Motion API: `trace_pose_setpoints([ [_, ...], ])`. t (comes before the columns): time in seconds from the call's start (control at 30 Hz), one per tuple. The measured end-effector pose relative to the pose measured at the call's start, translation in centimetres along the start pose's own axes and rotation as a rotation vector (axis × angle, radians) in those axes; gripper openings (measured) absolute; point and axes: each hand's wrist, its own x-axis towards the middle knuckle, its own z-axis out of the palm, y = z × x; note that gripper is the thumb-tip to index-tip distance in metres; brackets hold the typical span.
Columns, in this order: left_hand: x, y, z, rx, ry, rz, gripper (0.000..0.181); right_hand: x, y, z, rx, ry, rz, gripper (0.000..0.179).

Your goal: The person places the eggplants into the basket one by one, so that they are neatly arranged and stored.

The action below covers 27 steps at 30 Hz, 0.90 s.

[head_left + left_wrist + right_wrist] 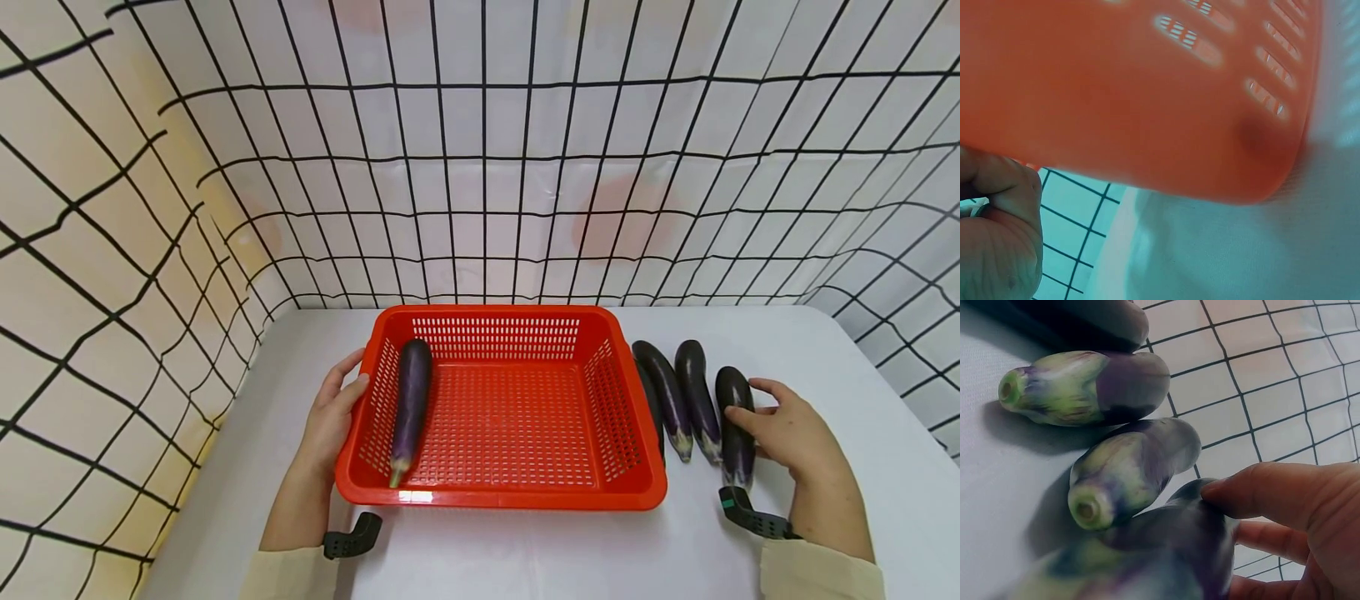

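Observation:
My left hand (330,425) holds the left side of a red plastic basket (498,497), with the thumb at its rim. In the left wrist view the curled fingers meet the edge of the basket wall (1116,112). One eggplant (412,392) lies lengthwise inside, along the basket's left wall. On the right, my right hand (798,429) grips the rightmost eggplant (733,387), thumb on its near left side and fingers round the right. The right wrist view shows this eggplant (1204,544) close up, its stem end blurred.
Two more eggplants, a curved one (663,392) and its neighbour (693,387), lie between the basket and my right hand. Another dark eggplant (651,400) is partly hidden by the basket's right rim. Black wire grid (483,167) encloses the white table (525,550) at back and sides.

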Motion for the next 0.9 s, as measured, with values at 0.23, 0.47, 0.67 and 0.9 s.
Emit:
trace_pose_setpoints([
  [0.23, 0.07, -0.04, 0.06, 0.004, -0.003, -0.007, 0.047, -0.08, 0.01, -0.05, 0.021, 0.013, 0.012, 0.085],
  [0.47, -0.04, 0.15, -0.01, 0.007, 0.002, -0.011, 0.047, -0.25, -0.10, -0.06, 0.019, 0.029, 0.008, 0.085],
  [0.67, -0.03, 0.12, -0.12, -0.015, -0.007, -0.013, 0.047, -0.23, -0.12, -0.11, 0.023, 0.034, 0.011, 0.085],
  [0.9, 0.05, -0.04, -0.08, -0.018, -0.009, -0.007, 0.047, -0.29, 0.03, -0.05, 0.029, 0.045, 0.005, 0.085],
])
